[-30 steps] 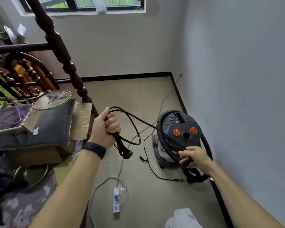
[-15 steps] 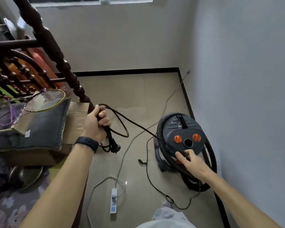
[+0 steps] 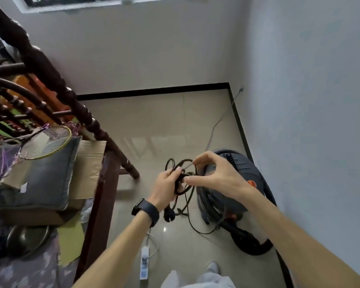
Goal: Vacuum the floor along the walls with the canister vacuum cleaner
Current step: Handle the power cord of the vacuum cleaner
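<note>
1. Nearest the camera, a white power strip [image 3: 144,260] lies on the tiled floor [image 3: 175,121], beside a light shoe [image 3: 213,267].
2. The left hand [image 3: 166,183], with a black wristband [image 3: 146,212] on its wrist, has its fingers curled round a loose coil of the black power cord [image 3: 178,185]. The plug [image 3: 168,216] hangs below this hand, clear of the floor.
3. The right hand [image 3: 214,175] meets the same coil from the right. Its thumb and forefinger are curved and pinch the loops; the remaining fingers are bent.
4. The canister vacuum cleaner [image 3: 245,169] stands on the floor directly behind the right hand, close to the right-hand wall [image 3: 299,121]. Its black hose [image 3: 252,244] is wound around the body.
5. To the left, a dark wooden bed frame [image 3: 79,109] carries a grey cushion [image 3: 44,173], a cardboard box [image 3: 89,159] and a badminton racket [image 3: 48,142].
6. Farther off, a grey cable [image 3: 214,125] runs across the floor up to the wall. Black skirting [image 3: 154,91] lines the far wall below a window [image 3: 92,1].
</note>
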The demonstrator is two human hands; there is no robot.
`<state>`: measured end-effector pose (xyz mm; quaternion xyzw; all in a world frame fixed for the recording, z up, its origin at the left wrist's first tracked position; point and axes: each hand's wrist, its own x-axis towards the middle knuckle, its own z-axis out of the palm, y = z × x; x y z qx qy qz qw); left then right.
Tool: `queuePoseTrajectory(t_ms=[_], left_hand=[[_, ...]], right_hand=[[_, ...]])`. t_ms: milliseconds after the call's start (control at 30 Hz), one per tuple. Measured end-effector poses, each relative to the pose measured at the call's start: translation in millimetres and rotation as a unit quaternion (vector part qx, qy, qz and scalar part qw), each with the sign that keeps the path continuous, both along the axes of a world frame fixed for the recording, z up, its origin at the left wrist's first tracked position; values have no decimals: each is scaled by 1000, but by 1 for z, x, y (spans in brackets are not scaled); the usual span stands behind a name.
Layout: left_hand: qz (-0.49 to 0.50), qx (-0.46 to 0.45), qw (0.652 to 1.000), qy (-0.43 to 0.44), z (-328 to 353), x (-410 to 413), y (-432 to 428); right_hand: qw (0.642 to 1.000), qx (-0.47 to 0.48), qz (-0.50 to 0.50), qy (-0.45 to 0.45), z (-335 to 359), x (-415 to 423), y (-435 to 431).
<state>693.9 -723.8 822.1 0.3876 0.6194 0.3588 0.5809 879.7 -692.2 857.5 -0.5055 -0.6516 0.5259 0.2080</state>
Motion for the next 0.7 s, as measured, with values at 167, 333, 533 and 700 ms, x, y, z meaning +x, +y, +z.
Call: queuePoseTrajectory(t_ms=[167,333,533,700], left_hand=[[-138,-109,983,-47,15,-52,28],[113,4,948,-296,26,-138,83],[289,68,955,27,49,-171,139],[132,24,987,-83,36,-129,155]], right_hand=[[996,-4,49,-75,-24,31,17],[981,-93,-159,-65,-99,65,22],[936,-152,-215,-233,-136,36,10],[943,-130,-9,-305,-58,-71,39]])
